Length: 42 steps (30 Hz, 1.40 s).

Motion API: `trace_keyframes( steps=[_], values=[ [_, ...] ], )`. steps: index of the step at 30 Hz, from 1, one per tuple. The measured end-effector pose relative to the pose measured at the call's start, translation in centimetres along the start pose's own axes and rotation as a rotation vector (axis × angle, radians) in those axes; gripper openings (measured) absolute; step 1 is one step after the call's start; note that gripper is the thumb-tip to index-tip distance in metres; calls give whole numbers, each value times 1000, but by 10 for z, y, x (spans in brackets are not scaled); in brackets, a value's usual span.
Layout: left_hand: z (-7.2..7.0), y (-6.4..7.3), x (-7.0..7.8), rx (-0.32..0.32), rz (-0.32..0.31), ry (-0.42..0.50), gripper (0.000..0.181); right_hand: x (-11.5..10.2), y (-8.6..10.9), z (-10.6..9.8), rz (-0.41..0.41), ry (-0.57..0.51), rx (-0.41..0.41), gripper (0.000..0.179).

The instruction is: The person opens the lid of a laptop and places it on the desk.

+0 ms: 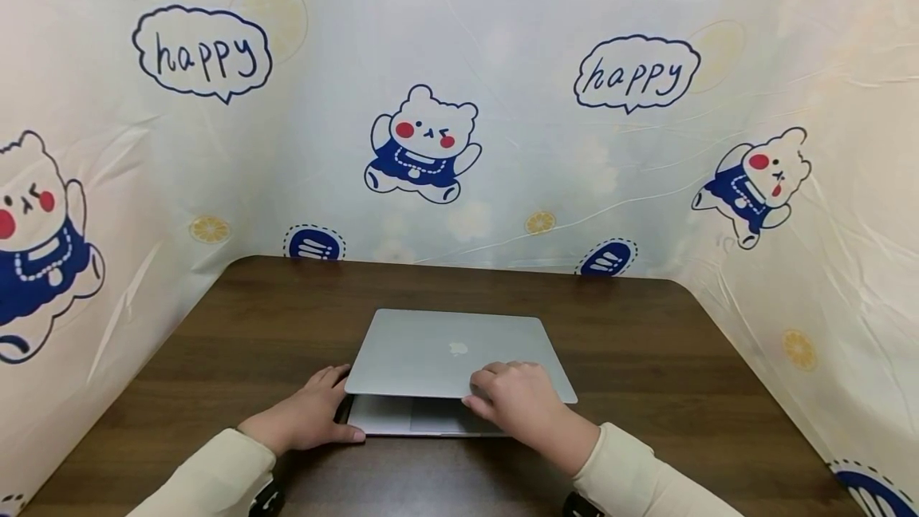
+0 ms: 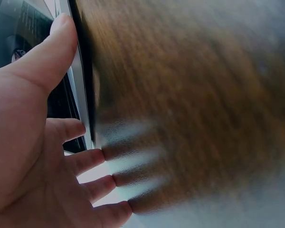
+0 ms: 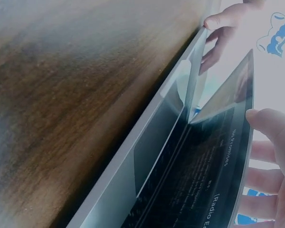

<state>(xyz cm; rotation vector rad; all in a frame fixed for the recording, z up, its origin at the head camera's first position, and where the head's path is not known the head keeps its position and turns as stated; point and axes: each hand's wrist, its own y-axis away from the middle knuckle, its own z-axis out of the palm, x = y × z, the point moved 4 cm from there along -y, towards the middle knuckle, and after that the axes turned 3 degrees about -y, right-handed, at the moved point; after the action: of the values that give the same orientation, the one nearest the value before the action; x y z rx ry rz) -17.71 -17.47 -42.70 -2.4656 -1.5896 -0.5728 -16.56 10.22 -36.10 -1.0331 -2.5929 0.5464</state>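
Observation:
A silver laptop (image 1: 459,353) with an apple logo on its lid lies on the table, its lid raised at a low angle over the base. My right hand (image 1: 520,401) pinches the lid's front edge right of the middle, the thumb on the screen side and the fingers on the outer face. In the right wrist view, the lit screen (image 3: 213,161) shows white text on dark. At the base's front left corner rests the thumb of my left hand (image 1: 309,413); the other fingers reach along the left side, tips down by the tabletop. The lid hides most of the keyboard.
The dark wooden table (image 1: 287,301) has rounded back corners. A pale curtain (image 1: 502,22) printed with bears and the word happy hangs behind it and along both sides. A dark band sits at each light sleeve (image 1: 208,473).

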Motion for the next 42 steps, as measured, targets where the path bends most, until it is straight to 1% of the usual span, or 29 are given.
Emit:
trace_keyframes(
  steps=[6, 10, 16, 19, 24, 33, 38, 42],
  values=[
    [0, 1, 0, -16, -33, 13, 91, 1, -2, -4, 2, -7, 26, 20],
    [0, 0, 0, -15, -36, 5, 91, 2, -4, -6, 0, -6, 46, 20],
    [-1, 0, 1, -11, -27, 5, 94, 4, -6, -9, -8, 7, 97, 21],
    [-1, 0, 1, -13, -25, 2, 94, 5, -8, -11, -6, 0, 110, 21],
    [-1, 0, 2, -17, -27, -9, 94, 6, -10, -13, -3, -7, 116, 18],
    [-1, 0, 0, -22, -6, -33, 94, 7, -15, -18, -18, 6, 179, 13],
    [-1, 0, 1, -33, -18, -20, 94, 9, -17, -22, 12, -19, 180, 11],
    [-2, 1, 2, -44, -30, -6, 93, 11, -19, -21, 29, -16, 189, 11]
  ],
)
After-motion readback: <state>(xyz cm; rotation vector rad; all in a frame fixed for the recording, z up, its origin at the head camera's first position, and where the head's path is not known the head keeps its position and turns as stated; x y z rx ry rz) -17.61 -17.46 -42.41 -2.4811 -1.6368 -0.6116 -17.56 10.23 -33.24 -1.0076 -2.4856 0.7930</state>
